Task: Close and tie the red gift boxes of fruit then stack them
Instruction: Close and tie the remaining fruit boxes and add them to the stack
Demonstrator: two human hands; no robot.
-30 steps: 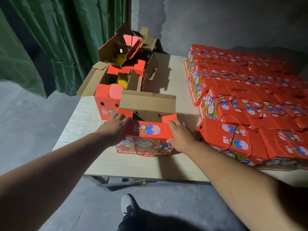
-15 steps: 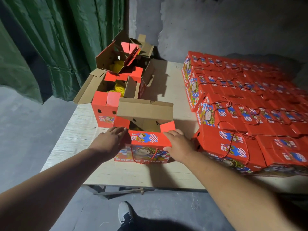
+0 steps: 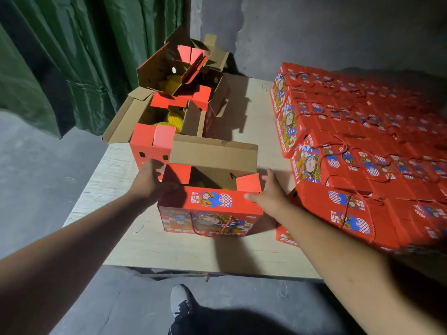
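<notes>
Box in hand: the open gift box stands on the desk near its front edge, directly ahead of the person, its long axis running left to right.
Left hand: the left hand lies against the box's left end, fingers fairly straight beside the red side flap; whether they press or grip it I cannot tell.
Right hand: the right hand is spread at the right end, thumb on the front top edge, fingers reaching beside the right side flap.
Key relation: each hand flanks one short end, so both side flaps lie just inward of the fingers; the tall back flap stands upright beyond them, equally near to both.
Likely step: folding the side flaps in, then the back flap down.
Other boxes: the unclosed boxes sit behind; the tied boxes are stacked at right.
Hard to see: fruit inside the near box is mostly hidden; the rope handle hangs in front, its ends unclear.
</notes>
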